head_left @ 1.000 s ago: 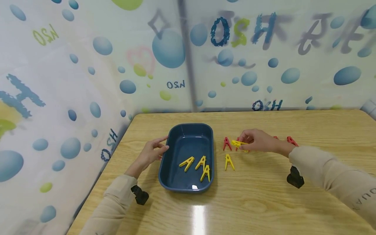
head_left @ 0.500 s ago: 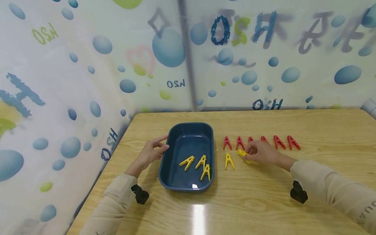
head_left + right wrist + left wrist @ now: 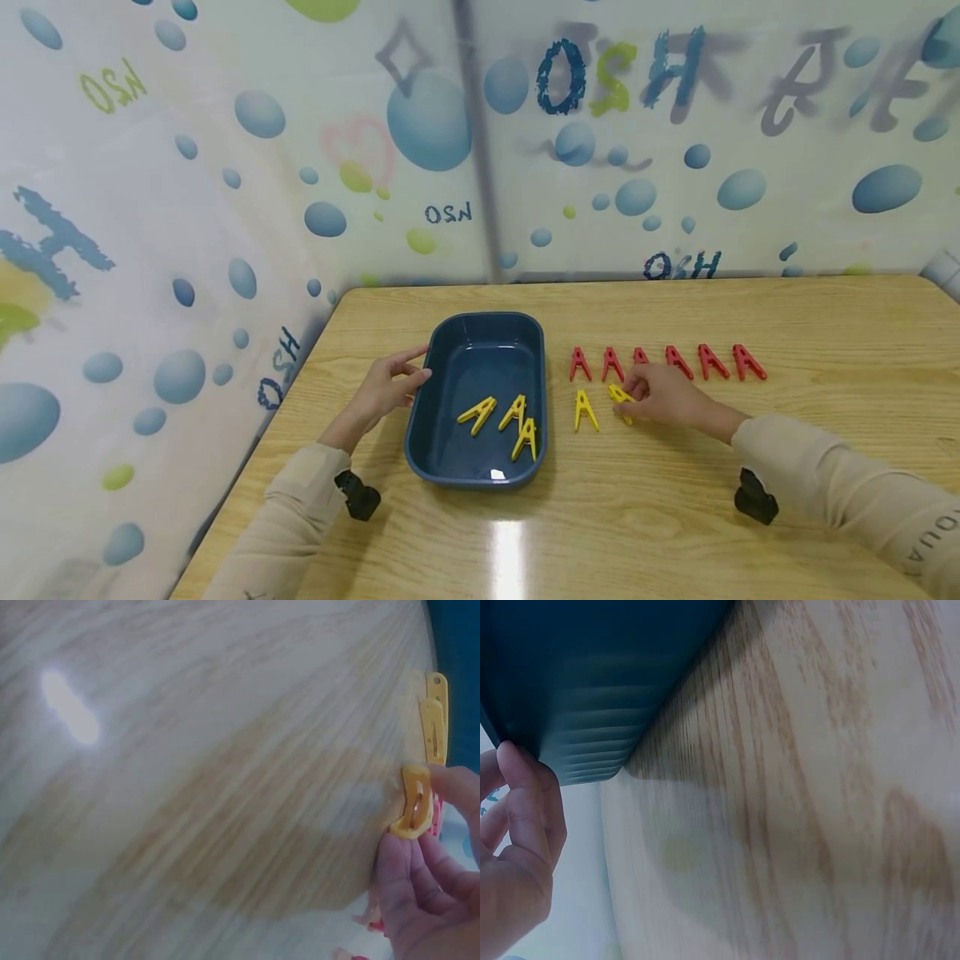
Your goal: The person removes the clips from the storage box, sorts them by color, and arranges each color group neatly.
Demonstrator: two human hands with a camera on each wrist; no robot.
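Note:
My right hand (image 3: 667, 397) pinches a yellow clothespin (image 3: 620, 402) between thumb and fingers, low over the table. In the right wrist view, that yellow clothespin (image 3: 415, 802) is seen edge-on between the fingertips. To its left lies another yellow clothespin (image 3: 585, 411). Behind the hand runs a row of several red clothespins (image 3: 713, 362), one partly hidden by the fingers. My left hand (image 3: 384, 388) rests at the left side of a dark blue tray (image 3: 480, 483), its fingertips touching the rim. Inside the tray, three yellow clothespins (image 3: 477, 414) lie toward the near end.
The wooden table (image 3: 637, 517) carries the tray left of the clothespins. A patterned curtain (image 3: 315, 150) hangs behind the table and along its left side. Small black wrist cameras (image 3: 756, 497) sit below both cuffs.
My right hand has moved toward me from the red row, bringing the yellow clothespin beside the other yellow one and turning its legs toward me. The left hand and tray stay still.

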